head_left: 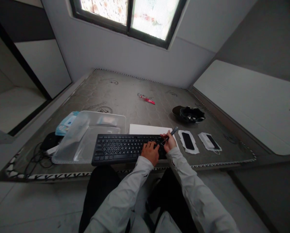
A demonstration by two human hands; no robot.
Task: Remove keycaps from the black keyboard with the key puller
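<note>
A long black keyboard (120,148) lies across the front edge of the mattress, above my knees. On its right part rests my left hand (150,152), palm down, with fingers apart over the keys. Close beside it, my right hand (169,142) is closed around a slim tool (174,130) whose dark grey handle sticks up past the fingers. A thin, bright metal end of that tool points down at the keys; its exact kind I cannot make out. My right hand hides part of the keyboard's right end. Behind the keyboard a white sheet (147,129) lies flat.
Left of the keyboard sits a clear plastic tray (86,142), beside a blue-and-white packet (66,123) and dark cables (39,159). To the right are a phone on white paper (188,141), another white-and-black device (209,141) and a dark cap (189,114). A red wrapper (147,99) lies farther back.
</note>
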